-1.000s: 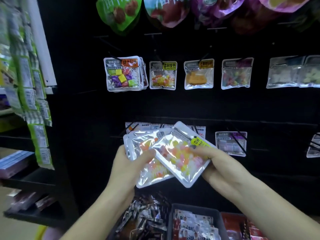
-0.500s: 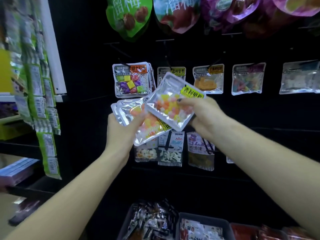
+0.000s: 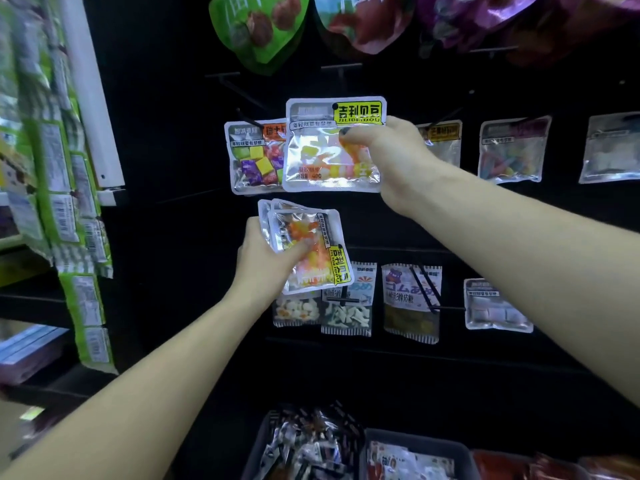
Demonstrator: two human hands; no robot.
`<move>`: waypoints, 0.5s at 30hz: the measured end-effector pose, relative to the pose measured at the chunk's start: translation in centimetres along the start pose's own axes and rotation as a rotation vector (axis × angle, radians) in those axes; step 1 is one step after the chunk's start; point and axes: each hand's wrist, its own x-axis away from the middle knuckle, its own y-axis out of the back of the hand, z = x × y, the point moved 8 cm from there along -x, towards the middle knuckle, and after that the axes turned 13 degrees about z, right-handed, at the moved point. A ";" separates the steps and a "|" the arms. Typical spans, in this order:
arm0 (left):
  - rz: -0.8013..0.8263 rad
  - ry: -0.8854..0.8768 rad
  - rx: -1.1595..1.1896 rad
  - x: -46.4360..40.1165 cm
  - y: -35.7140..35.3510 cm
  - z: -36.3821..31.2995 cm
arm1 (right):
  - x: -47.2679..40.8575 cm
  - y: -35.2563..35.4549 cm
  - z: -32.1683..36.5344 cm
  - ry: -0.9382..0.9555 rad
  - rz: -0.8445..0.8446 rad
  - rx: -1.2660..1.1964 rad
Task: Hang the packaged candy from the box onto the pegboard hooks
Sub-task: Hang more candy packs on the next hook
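Note:
My right hand (image 3: pixel 391 150) pinches one silver candy pack with a yellow label (image 3: pixel 325 147), held upright against the black pegboard (image 3: pixel 173 150), its hang hole near the top. It overlaps a hanging pack of purple and yellow cubes (image 3: pixel 252 157). Below it my left hand (image 3: pixel 266 261) grips a small stack of the same jelly-bean packs (image 3: pixel 308 251), turned sideways. The hook behind the raised pack is hidden.
More packs hang to the right (image 3: pixel 509 150) and on the lower row (image 3: pixel 410 299). Large pouches (image 3: pixel 259 26) hang above. Dark bins of packaged sweets (image 3: pixel 311 445) sit at the bottom. Green strip packs (image 3: pixel 65 188) hang on a shelf unit at the left.
My right hand lifted its pack up, turned it upright and brought it to the upper row. The left hand's stack dropped lower and apart from it.

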 end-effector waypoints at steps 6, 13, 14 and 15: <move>0.009 0.024 -0.019 -0.4 0.5 1.2 | -0.4 0.3 -0.8 -0.023 -0.071 -0.033; 0.033 0.021 -0.015 -1.3 0.6 1.5 | -1.5 1.1 -2.0 -0.070 -0.134 -0.075; 0.041 0.014 -0.023 -1.6 0.6 1.3 | -1.8 1.2 -2.3 -0.080 -0.138 -0.072; 0.047 0.008 -0.030 -1.9 0.4 1.1 | -2.2 1.3 -2.6 -0.086 -0.132 -0.066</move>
